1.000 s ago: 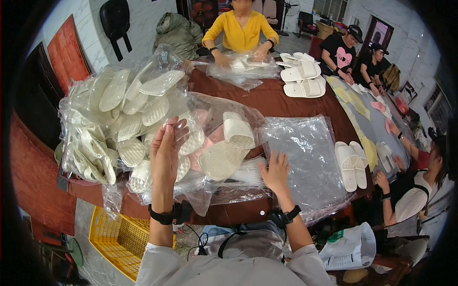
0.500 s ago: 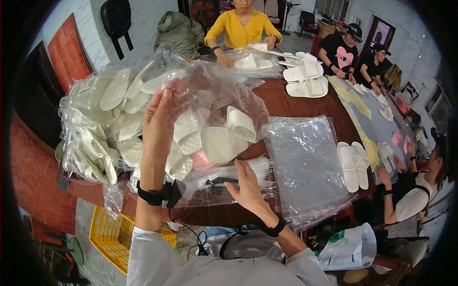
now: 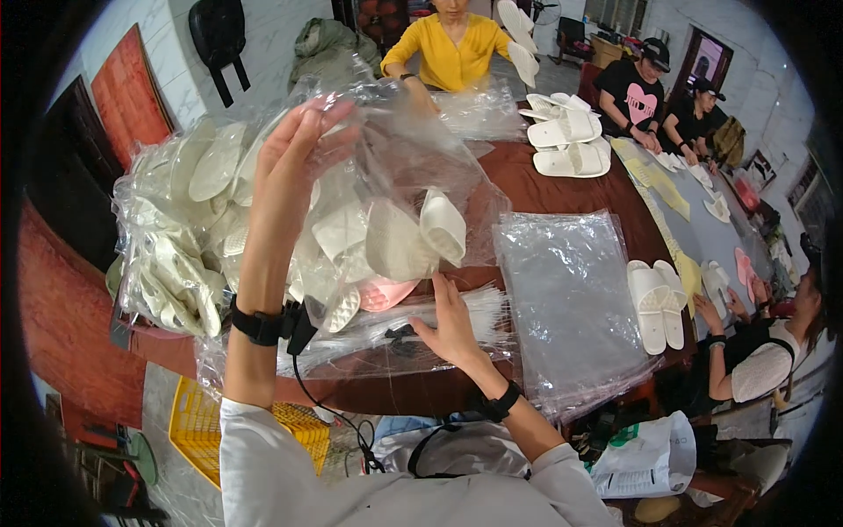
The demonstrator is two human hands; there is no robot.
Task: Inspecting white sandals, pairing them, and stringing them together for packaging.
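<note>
My left hand (image 3: 303, 145) is raised over the table, its fingers closed on the upper edge of a clear plastic bag (image 3: 399, 145). White slippers (image 3: 399, 241) show through the film, hanging low in the bag. My right hand (image 3: 454, 327) is below them, fingers and thumb apart, its fingertips at or near the lowest slipper; whether they touch cannot be made out. Under the bag lies a pink slipper (image 3: 385, 294). Close to my right hand is a bundle of thin white strips (image 3: 486, 312). Bagged white slippers (image 3: 167, 272) are heaped to the left.
A stack of flat clear bags (image 3: 566, 299) lies right of my hand, beside a pair of white slippers (image 3: 654, 303). More slippers (image 3: 571, 145) are piled at the back. Co-workers sit around the tables. A yellow crate (image 3: 198, 422) stands on the floor.
My left hand has moved slightly left and up with the bag's edge, uncovering more of the pink slipper. The co-worker in yellow has lifted a pair of white slippers.
</note>
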